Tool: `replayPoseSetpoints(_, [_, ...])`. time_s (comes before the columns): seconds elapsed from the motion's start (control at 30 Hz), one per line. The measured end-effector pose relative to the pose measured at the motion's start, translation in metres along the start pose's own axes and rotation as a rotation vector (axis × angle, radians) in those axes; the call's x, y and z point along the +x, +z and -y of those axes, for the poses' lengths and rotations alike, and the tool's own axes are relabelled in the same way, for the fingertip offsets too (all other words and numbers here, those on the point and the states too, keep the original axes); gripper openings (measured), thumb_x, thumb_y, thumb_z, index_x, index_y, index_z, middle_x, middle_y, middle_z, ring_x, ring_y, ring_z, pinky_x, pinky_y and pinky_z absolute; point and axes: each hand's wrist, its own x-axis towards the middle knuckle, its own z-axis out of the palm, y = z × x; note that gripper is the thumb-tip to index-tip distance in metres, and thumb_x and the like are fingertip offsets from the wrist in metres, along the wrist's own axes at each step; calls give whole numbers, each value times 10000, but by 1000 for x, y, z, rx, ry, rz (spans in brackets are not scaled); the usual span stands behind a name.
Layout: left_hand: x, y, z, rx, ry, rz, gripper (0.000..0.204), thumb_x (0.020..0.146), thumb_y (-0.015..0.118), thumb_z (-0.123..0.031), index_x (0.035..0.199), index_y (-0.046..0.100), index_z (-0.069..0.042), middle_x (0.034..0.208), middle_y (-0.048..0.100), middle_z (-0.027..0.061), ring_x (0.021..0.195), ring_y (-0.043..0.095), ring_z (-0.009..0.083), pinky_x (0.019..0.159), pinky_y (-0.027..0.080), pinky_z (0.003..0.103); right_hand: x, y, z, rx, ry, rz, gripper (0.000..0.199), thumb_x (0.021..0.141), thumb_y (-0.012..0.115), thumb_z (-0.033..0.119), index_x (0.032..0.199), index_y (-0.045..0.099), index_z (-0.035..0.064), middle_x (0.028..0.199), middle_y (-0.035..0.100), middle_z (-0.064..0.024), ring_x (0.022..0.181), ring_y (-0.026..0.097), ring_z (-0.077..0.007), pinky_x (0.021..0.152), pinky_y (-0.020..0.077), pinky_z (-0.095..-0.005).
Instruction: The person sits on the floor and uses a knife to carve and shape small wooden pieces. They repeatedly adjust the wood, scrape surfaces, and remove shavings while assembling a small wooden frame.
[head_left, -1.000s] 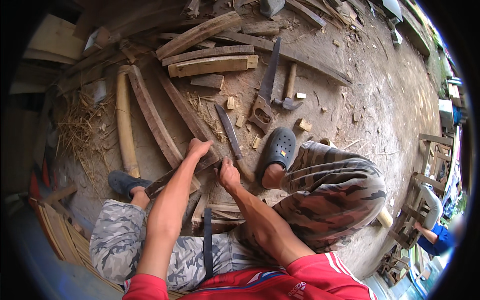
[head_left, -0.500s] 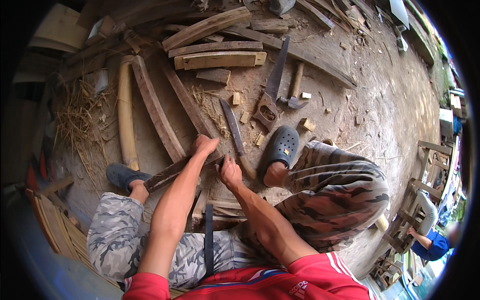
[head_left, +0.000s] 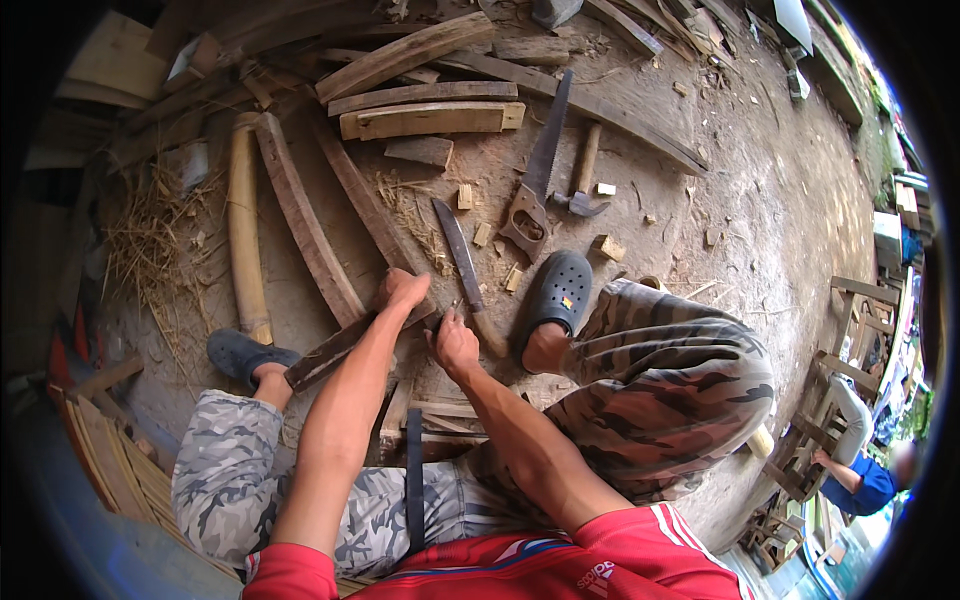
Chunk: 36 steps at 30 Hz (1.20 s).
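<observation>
On bare earth strewn with offcuts, a seated person bends over a dark curved slat lying across the ground between the feet. The left hand has slid a little further along it since a second ago and presses down, fingers curled over the wood — a firmer brace. The right hand pinches something small at the slat's end; what it holds cannot be made out. A long knife, handsaw and hammer lie just beyond.

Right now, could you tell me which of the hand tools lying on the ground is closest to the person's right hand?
The long-bladed knife, lying just beyond the right hand. The handsaw and the hammer lie farther off, past the dark clog.
</observation>
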Motion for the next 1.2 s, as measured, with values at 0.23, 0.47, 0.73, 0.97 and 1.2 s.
replayPoseSetpoints(0.23, [6,-2,-3,-93,-19,-4,632,727,713,-295,1123,608,186,1196,622,342,1173,615,382,991,482,402,0,1,-8,28,-92,-43,633,885,643,355,1320,436,-56,1197,583,-286,939,656,-450,787,553,-502])
replayPoseSetpoints(0.47, [0,-8,-4,-84,-8,6,615,708,718,-254,1128,603,180,1176,634,332,1162,619,387,977,488,401,-1,9,-16,80,-135,-81,609,877,657,332,1309,472,-56,1182,583,-296,924,652,-458,784,550,-501])
replayPoseSetpoints(0.73, [-4,-6,-5,-65,1,2,613,711,725,-268,1120,604,172,1191,622,339,1165,614,392,985,491,406,-3,7,-16,79,-135,-90,614,887,650,338,1331,478,-50,1201,581,-285,972,637,-458,827,539,-496])
replayPoseSetpoints(0.97, [-8,-21,-3,-70,112,99,696,775,725,-412,1126,599,176,1172,623,352,1173,603,407,989,474,419,0,5,-13,59,-91,-41,607,888,648,360,1321,486,-33,1218,576,-279,1001,630,-453,846,532,-500])
replayPoseSetpoints(1.2, [-43,-62,35,-22,376,-37,862,874,493,-721,1287,578,30,1224,640,254,1154,601,414,988,455,467,0,-6,-9,16,-67,9,649,873,673,404,1327,486,-20,1259,566,-256,1039,628,-435,871,530,-492])
